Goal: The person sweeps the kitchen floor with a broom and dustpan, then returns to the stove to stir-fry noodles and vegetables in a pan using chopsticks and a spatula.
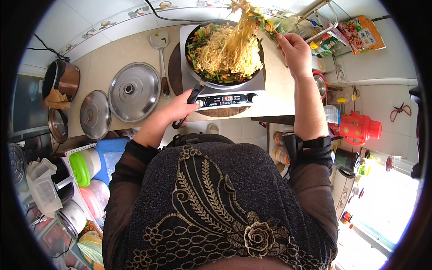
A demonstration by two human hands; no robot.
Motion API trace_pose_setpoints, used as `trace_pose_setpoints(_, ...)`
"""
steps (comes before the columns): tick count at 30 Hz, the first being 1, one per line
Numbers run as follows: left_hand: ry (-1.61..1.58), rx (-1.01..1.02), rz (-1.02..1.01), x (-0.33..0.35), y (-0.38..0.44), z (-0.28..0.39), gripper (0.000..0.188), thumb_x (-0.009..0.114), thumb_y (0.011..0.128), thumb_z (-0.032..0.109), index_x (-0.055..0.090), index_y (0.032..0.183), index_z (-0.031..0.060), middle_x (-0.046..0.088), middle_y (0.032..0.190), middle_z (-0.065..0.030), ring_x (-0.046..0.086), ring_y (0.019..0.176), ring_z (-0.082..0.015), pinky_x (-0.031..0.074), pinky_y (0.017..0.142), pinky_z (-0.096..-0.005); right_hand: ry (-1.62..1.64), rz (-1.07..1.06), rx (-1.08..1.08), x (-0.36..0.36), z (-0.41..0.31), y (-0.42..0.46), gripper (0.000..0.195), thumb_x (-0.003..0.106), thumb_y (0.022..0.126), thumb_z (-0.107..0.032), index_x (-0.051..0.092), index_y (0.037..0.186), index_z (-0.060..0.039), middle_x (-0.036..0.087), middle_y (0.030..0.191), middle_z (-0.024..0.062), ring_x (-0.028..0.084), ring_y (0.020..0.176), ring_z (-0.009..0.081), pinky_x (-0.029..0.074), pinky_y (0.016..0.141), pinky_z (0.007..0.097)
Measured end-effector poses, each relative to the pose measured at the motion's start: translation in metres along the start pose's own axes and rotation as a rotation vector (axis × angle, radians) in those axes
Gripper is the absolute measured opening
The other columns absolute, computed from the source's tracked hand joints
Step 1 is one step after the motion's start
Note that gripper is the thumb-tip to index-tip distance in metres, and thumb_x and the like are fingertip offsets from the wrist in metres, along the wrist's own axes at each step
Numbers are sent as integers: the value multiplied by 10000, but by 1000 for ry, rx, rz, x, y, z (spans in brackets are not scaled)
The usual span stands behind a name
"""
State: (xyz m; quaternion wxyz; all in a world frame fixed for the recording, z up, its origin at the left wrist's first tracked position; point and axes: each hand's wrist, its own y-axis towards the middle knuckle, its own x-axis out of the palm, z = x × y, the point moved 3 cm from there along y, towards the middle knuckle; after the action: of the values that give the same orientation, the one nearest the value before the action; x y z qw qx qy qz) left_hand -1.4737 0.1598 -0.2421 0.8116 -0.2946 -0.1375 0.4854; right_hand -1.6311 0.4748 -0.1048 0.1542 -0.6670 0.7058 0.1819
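Observation:
My left hand (179,107) grips the black handle (195,93) of a frying pan (189,69) on an induction cooker (222,98). The pan holds a mound of yellow noodles (219,50) ringed by chopped green and orange vegetables (202,35). Off the pan's right rim, my right hand (295,54) is closed around a thin utensil, apparently chopsticks (278,35), largely hidden by the hand and food. A clump of noodles and vegetables (251,17) hangs from it above the pan, strands trailing down to the mound. Red digits glow on the cooker's panel.
Left of the cooker lie a spatula (162,62) and two metal lids (135,91) (96,114). A brown pot (69,79) stands at the counter's far left. To the right are a wire rack (320,20) and a red thermos (359,128). Lidded containers (80,168) fill a lower-left shelf.

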Motion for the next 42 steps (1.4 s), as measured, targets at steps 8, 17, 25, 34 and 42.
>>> trace_pose_setpoints(8, -30, 5, 26, -1, 3, -11, 525, 602, 939, 177, 409, 1425, 128, 509, 641, -26, 528, 505, -135, 453, 437, -322, -1151, -259, -356, 13, -65, 5, 244, 660, 919, -294, 671, 920, -51, 707, 856, 128, 680, 825, 328, 534, 746, 430)
trace_pose_setpoints(17, -83, 27, 17, 0, 4, -10, 529, 615, 939, 174, 403, 1418, 101, 509, 636, -24, 516, 488, -121, 451, 441, -305, -1482, -345, -506, 15, -148, 21, 188, 695, 843, -232, 687, 893, -51, 717, 957, 118, 678, 951, 296, 505, 850, 424)
trace_pose_setpoints(25, -57, 29, 17, 0, 2, -8, 523, 622, 940, 180, 409, 1411, 97, 511, 644, -31, 524, 492, -130, 451, 451, -312, -1348, -400, -508, 33, -130, -13, 227, 677, 889, -282, 640, 908, -59, 695, 866, 136, 692, 891, 324, 541, 761, 460)
trace_pose_setpoints(34, -55, -14, 7, 0, 2, -7, 565, 594, 950, 131, 371, 1469, 137, 495, 674, -24, 510, 503, -126, 449, 442, -307, -630, -298, 60, 116, 38, -43, 228, 645, 904, -269, 704, 925, -50, 724, 895, 126, 696, 800, 265, 546, 749, 369)
trace_pose_setpoints(42, -42, 2, 15, -1, 3, -8, 557, 583, 949, 124, 365, 1461, 111, 504, 657, -28, 518, 496, -134, 448, 436, -309, 139, -233, 303, 67, 56, -31, 226, 715, 915, -250, 683, 826, -45, 662, 698, 15, 501, 560, 65, 420, 524, 242)
